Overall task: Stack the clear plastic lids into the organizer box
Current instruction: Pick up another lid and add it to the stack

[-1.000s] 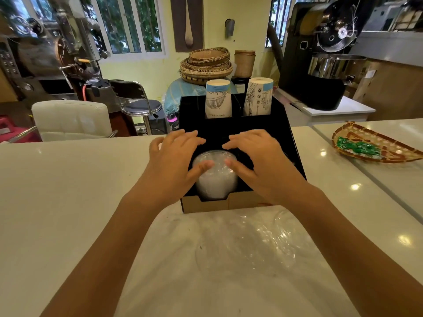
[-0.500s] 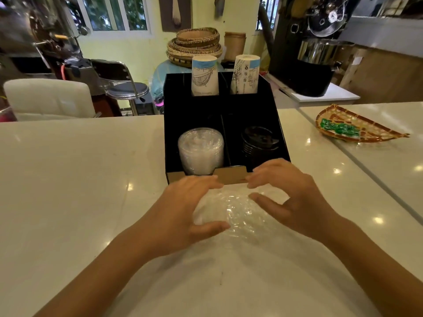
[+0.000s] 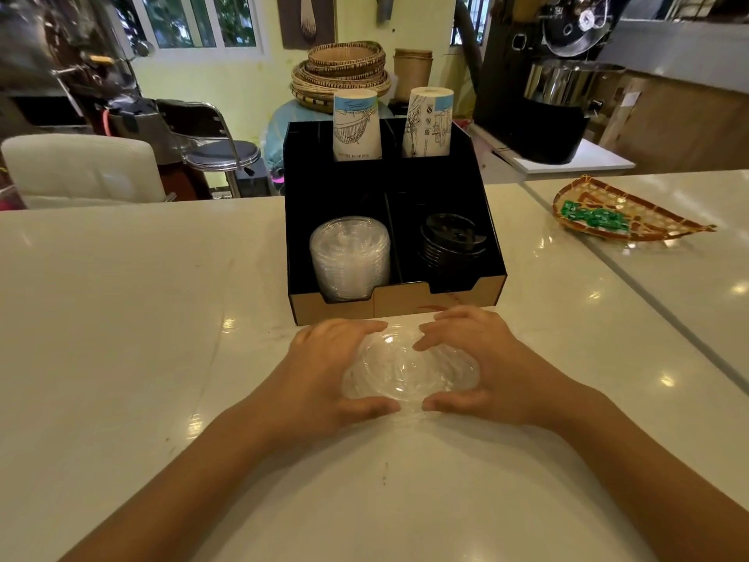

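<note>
While your forearms reach in from the near edge of the counter, your left hand and right hand cup a loose pile of clear lids from both sides, fingers and thumbs curled around its rim, thumbs nearly meeting at the near side. The pile lies flat on the counter, spread wider left to right, just in front of the box. In the box's front left compartment a stack of lids stands upright, axis vertical; black lids sit in the front right one. Behind them two cup stacks stand upside down, printed with line drawings; their lettering is too small to read. Far right lies a woven tray.
</note>
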